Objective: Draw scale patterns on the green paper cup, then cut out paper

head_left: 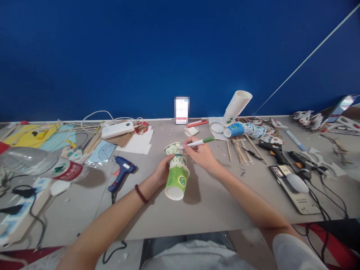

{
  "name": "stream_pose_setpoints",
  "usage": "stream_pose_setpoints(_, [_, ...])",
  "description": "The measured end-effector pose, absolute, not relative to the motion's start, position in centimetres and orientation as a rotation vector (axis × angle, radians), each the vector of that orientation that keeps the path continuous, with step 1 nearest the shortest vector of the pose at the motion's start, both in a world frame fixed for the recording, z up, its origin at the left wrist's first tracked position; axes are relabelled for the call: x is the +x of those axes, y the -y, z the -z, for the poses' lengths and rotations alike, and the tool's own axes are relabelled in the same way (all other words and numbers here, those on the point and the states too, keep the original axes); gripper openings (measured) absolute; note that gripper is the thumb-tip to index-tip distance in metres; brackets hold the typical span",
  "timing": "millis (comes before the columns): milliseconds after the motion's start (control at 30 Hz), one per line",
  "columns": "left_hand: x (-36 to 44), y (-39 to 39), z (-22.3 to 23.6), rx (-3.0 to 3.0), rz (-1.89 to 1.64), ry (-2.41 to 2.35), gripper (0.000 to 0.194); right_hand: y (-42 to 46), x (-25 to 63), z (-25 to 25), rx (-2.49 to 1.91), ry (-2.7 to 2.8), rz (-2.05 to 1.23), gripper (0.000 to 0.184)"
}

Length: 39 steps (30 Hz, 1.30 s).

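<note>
In the middle of the table, a green paper cup piece (177, 178) lies with its white bottom towards me, joined to a patterned cup section with scalloped edges at its far end. My left hand (164, 168) is wrapped round its left side, a dark red beaded bracelet (141, 194) on the wrist. My right hand (200, 154) grips a white marker (197, 143) with a green end, its tip against the patterned far part. Some of the left fingers are hidden behind the cup.
A blue glue gun (122, 173), a large plastic bottle (47, 163) and a power strip (25, 212) lie left. Stacked paper cups (237, 105), a blue decorated cup (235, 129), wooden sticks (240, 152), black glue guns (272, 151) and a phone (295, 193) are right. A blue wall stands behind.
</note>
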<state>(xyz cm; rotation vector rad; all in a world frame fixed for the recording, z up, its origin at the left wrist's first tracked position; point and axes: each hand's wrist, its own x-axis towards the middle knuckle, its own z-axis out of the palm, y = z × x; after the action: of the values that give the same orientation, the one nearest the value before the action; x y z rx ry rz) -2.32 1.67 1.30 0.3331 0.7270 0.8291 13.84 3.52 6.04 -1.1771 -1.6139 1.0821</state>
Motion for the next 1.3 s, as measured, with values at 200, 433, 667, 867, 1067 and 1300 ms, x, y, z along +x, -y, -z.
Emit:
stream_pose_setpoints(200, [-2.48,-1.78,-0.89,0.318,-0.797,-0.685,0.029,-3.6,13.77,-5.79,-1.166,1.581,-1.102,0.016])
stream_pose_setpoints(433, [-2.43,-1.74,-0.94,0.33,-0.796,-0.686,0.029,-3.69,13.88,-5.7,-1.164,1.589,-1.075,0.016])
stream_pose_setpoints(667, [-2.25,-1.57,-1.55,0.33,-0.808,-0.726,0.026,-3.42,13.9,-6.06,-1.185,1.618,-1.065,0.017])
stream_pose_setpoints(867, [-2.19,-1.55,-1.66,0.334,-0.817,-0.745,0.026,-3.2,13.84,-6.04,-1.183,1.633,-1.098,0.018])
stream_pose_setpoints(1067, [-2.29,-1.6,-1.47,0.333,-0.801,-0.729,0.028,-3.28,13.81,-6.19,-1.17,1.626,-1.114,0.017])
stream_pose_setpoints(1300, [-2.52,-1.75,-1.19,0.327,-0.764,-0.65,0.037,-3.79,14.3,-6.42,-1.137,1.557,-1.104,0.016])
